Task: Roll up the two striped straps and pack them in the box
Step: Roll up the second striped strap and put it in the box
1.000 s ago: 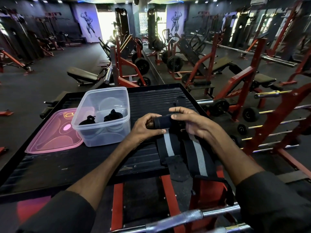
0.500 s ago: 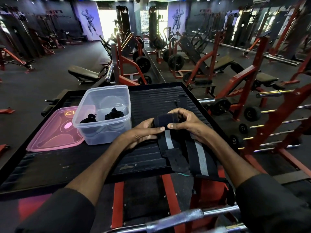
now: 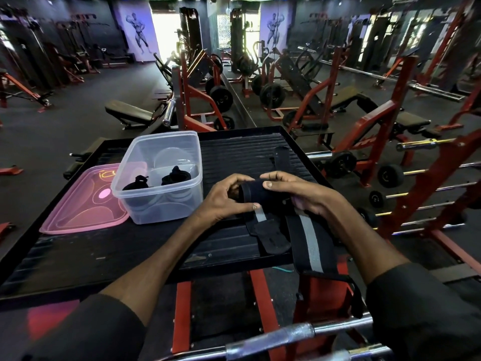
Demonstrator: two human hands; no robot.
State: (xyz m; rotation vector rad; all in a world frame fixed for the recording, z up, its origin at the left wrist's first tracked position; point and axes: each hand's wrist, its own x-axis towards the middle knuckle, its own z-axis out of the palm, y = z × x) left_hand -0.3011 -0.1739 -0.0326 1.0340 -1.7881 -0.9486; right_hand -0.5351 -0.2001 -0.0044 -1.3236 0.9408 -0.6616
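The clear plastic box (image 3: 156, 204) stands open-topped on the black ribbed table (image 3: 234, 157), its mouth free from above. 2 black rolled bundles (image 3: 175, 175) sit in its middle, and bare floor shows behind them along the far wall. The pink translucent lid (image 3: 78, 212) lies flat just left of the box. The half-rolled black strap (image 3: 260, 198) is held just right of the box, with a narrow gap between. A long black strap with a grey stripe (image 3: 309, 238) covers the table's right part and hangs over its near edge. A red steel rack (image 3: 416, 199) crowds the right side.
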